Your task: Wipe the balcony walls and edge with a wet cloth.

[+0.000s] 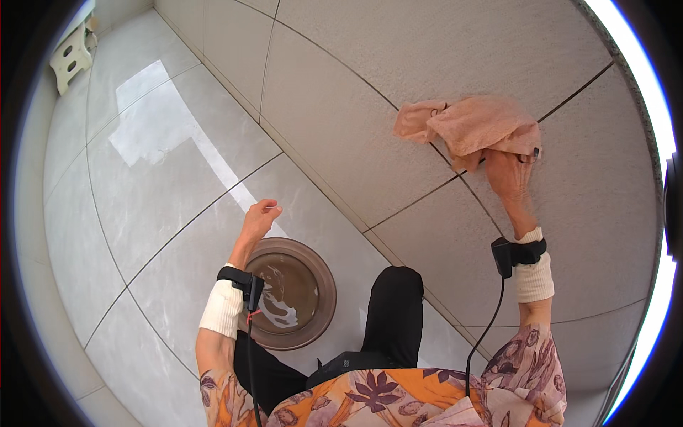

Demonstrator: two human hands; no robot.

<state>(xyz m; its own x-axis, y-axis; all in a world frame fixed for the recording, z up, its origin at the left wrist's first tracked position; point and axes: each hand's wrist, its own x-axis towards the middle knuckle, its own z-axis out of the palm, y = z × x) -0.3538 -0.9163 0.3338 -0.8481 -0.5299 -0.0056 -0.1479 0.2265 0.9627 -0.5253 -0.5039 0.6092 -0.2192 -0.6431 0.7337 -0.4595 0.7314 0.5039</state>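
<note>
My right hand (pixel 508 173) holds a pink cloth (pixel 480 128) flat against the tiled wall (pixel 352 107). The cloth is bunched and covers my fingertips; its loose end trails to the left. Over the floor, my left hand (pixel 261 216) is loosely curled with nothing in it, just above the far rim of a round brown basin (pixel 325 299). Murky water (pixel 293 283) in the basin reflects light. My left forearm passes over the basin's left side.
Grey floor tiles (pixel 160 224) meet the wall along a diagonal seam. A pale plastic stool (pixel 72 61) stands at the far upper left. Black cables (pixel 493 320) run from straps on both wrists. My black-clad knee (pixel 396 299) is close to the wall.
</note>
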